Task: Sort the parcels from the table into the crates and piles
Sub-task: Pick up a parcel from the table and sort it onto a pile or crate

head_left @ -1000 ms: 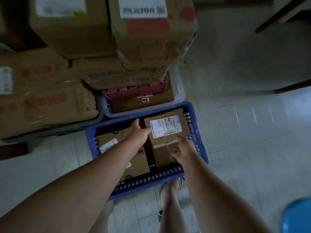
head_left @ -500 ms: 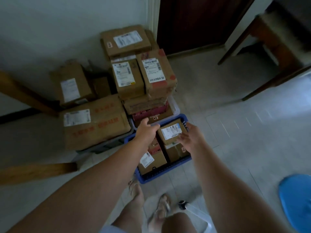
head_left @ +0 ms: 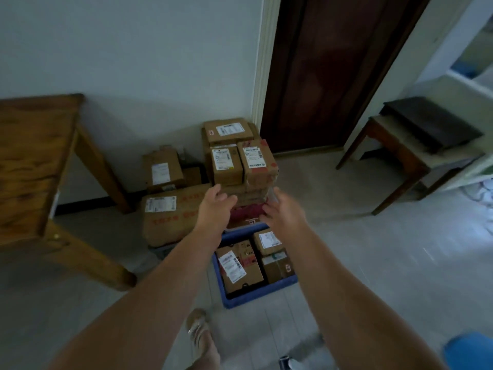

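Both hands are up over the far edge of the blue plastic crate (head_left: pixel 256 299) and neither is touching anything.

Left hand (head_left: pixel 214 206): fingers loosely curled, thumb out, holds nothing. Right hand (head_left: pixel 284 210): fingers relaxed and slightly spread, also holds nothing; its fingertips are a bit blurred.

The crate sits on the tiled floor and contains:
- small brown cardboard parcel with a white label (head_left: pixel 267 240), in the far right corner, label up, resting on top of another box
- brown cardboard box with a red mark on its side (head_left: pixel 277 267), under that parcel against the right wall
- larger brown cardboard box with two white barcode labels (head_left: pixel 239 265), filling the left side from the far edge to the near edge

Behind the crate's far edge is a stack of brown cardboard boxes with shipping labels (head_left: pixel 241 162). A pink-red box (head_left: pixel 244 212) is low in that stack, seen between the two hands. Left of the stack is a wide brown cardboard box with red print (head_left: pixel 172 217), with a smaller brown labelled box (head_left: pixel 161 169) behind it near the wall.

The wooden table (head_left: pixel 32 156) is at the left edge of the view, well apart from the crate. A dark wooden door (head_left: pixel 325 76) is behind the stack, and a small dark side table (head_left: pixel 400 158) is on the right. One sandalled foot (head_left: pixel 198 331) is near the crate's near edge.
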Demonstrator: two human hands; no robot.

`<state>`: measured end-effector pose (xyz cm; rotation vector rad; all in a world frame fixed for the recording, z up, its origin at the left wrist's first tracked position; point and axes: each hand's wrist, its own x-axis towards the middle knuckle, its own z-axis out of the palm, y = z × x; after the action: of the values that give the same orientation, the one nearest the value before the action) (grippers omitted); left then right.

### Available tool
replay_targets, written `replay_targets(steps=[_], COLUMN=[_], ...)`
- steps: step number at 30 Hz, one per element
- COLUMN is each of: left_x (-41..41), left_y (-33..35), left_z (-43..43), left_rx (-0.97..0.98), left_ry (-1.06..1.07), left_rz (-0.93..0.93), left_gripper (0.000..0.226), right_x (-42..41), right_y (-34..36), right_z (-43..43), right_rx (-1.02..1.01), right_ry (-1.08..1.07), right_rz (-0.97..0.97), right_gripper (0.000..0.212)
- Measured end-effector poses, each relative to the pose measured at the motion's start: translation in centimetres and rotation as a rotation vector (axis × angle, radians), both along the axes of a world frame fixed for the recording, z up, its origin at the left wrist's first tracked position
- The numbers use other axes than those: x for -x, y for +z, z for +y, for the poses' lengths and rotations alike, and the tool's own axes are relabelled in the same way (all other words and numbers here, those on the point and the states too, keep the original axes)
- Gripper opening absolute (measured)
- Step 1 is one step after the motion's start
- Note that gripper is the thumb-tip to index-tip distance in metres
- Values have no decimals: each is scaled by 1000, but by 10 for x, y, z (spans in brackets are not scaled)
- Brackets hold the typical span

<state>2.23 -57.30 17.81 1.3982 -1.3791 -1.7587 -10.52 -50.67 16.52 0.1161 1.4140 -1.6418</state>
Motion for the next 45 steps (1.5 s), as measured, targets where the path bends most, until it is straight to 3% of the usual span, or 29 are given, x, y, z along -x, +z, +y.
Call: replay_targets(steps=[5, 9, 15, 21, 30, 34, 45], left_x=[-82, -143, -280, -435, -668, -744, -876], left_y=[51, 94, 144, 156, 161, 154, 117], left_z=[8, 4, -3, -19, -55, -80, -232], left_rx=[98, 280, 442, 512, 545, 519, 434], left_ry=[154, 232, 465, 648, 788, 849, 970], left_rz=[145, 184, 206, 134, 46, 41, 23], left_gripper=[54, 55, 57, 54, 51, 50, 49], right_x=[-67, -122, -260, -418, -638, -705, -844], right_y=[72, 117, 162, 180, 173, 171, 134], right_z=[2, -16, -54, -94, -158, -192, -366], right_rx=[182, 242, 371, 518, 442, 451, 408], right_ry=[267, 404, 611, 745, 851, 928, 1084], right_rz=[215, 454, 659, 659, 583, 586, 494], right_gripper=[31, 47, 43, 19, 19, 7, 7])
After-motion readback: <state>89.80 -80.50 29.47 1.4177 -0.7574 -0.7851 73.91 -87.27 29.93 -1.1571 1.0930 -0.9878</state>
